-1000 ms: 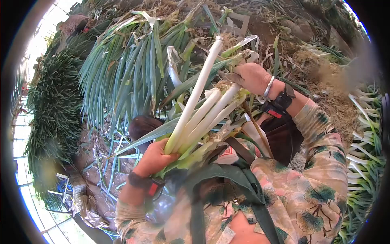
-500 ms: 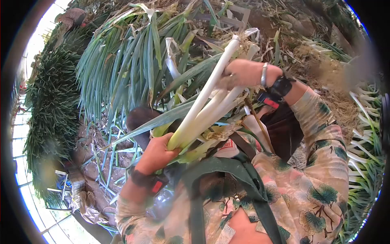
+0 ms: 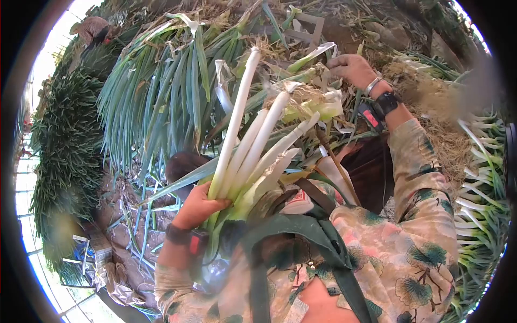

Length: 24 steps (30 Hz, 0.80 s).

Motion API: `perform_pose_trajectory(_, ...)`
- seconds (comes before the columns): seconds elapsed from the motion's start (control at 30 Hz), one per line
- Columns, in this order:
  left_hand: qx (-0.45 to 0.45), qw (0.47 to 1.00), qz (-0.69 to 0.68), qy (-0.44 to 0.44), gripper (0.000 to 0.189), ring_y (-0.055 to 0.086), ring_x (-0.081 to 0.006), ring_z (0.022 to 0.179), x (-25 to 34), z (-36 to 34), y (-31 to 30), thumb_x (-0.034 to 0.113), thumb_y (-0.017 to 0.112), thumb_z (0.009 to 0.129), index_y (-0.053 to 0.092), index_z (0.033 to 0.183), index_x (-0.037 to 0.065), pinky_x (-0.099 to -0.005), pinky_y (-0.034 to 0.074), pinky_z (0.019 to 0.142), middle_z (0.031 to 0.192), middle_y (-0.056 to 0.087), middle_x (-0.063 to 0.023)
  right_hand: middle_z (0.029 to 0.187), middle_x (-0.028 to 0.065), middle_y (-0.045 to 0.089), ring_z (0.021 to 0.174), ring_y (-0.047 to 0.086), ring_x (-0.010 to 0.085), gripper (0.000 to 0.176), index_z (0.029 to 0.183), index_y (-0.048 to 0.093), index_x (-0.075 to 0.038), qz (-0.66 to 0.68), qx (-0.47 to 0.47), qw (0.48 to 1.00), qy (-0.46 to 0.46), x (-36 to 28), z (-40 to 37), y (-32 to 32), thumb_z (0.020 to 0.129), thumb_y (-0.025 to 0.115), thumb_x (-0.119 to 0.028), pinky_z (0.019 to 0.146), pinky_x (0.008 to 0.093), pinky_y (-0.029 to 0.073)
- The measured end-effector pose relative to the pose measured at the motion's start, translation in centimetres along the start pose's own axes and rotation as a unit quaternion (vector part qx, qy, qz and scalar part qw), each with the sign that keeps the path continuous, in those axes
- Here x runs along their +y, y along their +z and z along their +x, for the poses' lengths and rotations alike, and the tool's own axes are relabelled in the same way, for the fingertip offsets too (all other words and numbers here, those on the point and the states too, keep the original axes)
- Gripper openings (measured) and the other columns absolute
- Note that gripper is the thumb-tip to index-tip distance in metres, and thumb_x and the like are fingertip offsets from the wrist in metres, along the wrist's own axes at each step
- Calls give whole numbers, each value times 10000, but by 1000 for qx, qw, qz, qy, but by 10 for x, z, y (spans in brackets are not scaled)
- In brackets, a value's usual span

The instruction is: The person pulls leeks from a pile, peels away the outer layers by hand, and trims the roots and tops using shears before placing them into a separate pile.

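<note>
My left hand (image 3: pixel 198 209) is wrapped around a bunch of long green onions (image 3: pixel 235 134), gripping them low where the white stems turn green. Their root ends point up and away from me, and one stem stands apart to the left. Loose pale outer skins (image 3: pixel 285 142) splay from the right side of the bunch. Off to the upper right, my right hand (image 3: pixel 353 70) is apart from the stems. Its fingers are drawn together beside a dry, pale scrap; whether they pinch it I cannot make out.
A heap of green onions (image 3: pixel 156 97) with long leaves lies ahead on the left. Trimmed white onions (image 3: pixel 474 215) line the right side, near dry roots (image 3: pixel 431 140). A tall green stack (image 3: pixel 64 161) stands far left, with another person (image 3: pixel 92 29) bent behind it.
My right hand has left the stems and moved up and to the right. The bunch in my left hand has tilted more upright and fanned apart, with outer skins now hanging to the right.
</note>
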State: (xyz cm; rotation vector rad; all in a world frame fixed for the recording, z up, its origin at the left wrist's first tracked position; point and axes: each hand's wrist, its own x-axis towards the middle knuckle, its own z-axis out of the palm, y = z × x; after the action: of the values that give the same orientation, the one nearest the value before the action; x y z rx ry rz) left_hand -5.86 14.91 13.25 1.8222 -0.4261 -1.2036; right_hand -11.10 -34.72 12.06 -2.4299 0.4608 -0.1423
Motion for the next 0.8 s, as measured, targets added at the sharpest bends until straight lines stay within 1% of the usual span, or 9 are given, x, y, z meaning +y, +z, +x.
perform_pose_trajectory(0.17,-30,999,-32,-11,402,592,-112,922,0,0,-7,67,695,787,603,1168,-25,-270,469,849,1039,659,-46,1170,71,632,992,601,121,495,1234,593,-71,79,-42,980,-177,-32,-17,55,758,725,-54,929,281,477)
perform_pose_trajectory(0.27,-33,999,-29,-22,407,594,-109,926,3,-3,-8,63,698,784,605,1171,-21,-265,471,845,1037,659,-45,1182,61,619,1045,584,123,537,1266,551,-76,301,-192,933,-49,-16,-2,98,763,740,-81,945,292,469)
perform_pose_trajectory(0.33,-19,999,-31,-31,415,598,-113,928,-1,-7,-11,57,703,777,607,1173,-17,-266,473,844,1038,660,-47,1066,136,649,988,622,255,370,1136,616,-52,-13,-82,993,-85,-18,8,76,770,669,-71,881,352,500)
perform_pose_trajectory(0.4,-16,998,-36,-46,421,602,-118,930,-6,-16,-15,50,708,768,610,1172,-16,-270,476,843,1039,663,-51,927,201,661,880,641,369,253,1003,674,-45,-242,49,956,-160,12,26,49,766,592,-70,794,411,527)
perform_pose_trajectory(0.47,-17,997,-41,-58,426,609,-125,931,-8,-25,-29,42,712,757,614,1167,-18,-277,480,843,1039,666,-56,876,215,663,849,649,394,199,888,686,-32,-308,194,931,-15,63,43,-13,826,538,-150,760,471,526)
perform_pose_trajectory(0.53,3,995,-83,-56,389,613,-131,912,-18,-34,-32,42,695,763,624,1141,-19,-280,483,828,1019,668,-58,864,210,666,843,633,397,199,871,686,-57,-313,236,915,101,136,63,-74,826,566,-209,756,455,513)
perform_pose_trajectory(0.6,14,992,-97,-82,376,611,-129,898,-22,-35,-36,44,683,771,622,1137,-20,-276,483,816,1001,666,-52,932,217,656,906,616,405,234,909,667,-54,-309,163,934,74,140,63,-91,850,541,-242,810,471,491)
perform_pose_trajectory(0.73,15,989,-142,-27,367,601,-115,879,-29,-13,-35,42,672,788,606,1146,-8,-265,476,801,972,659,-33,1065,212,637,1011,593,384,366,1126,611,-42,-301,78,950,19,29,43,-32,862,548,-287,910,457,446)
perform_pose_trajectory(0.8,19,989,-147,-13,375,603,-119,895,-17,-7,-30,50,676,796,600,1159,-5,-268,477,813,998,660,-41,1016,173,658,940,638,316,395,1122,643,-62,-140,121,970,-160,-48,13,7,851,623,-349,830,400,500)
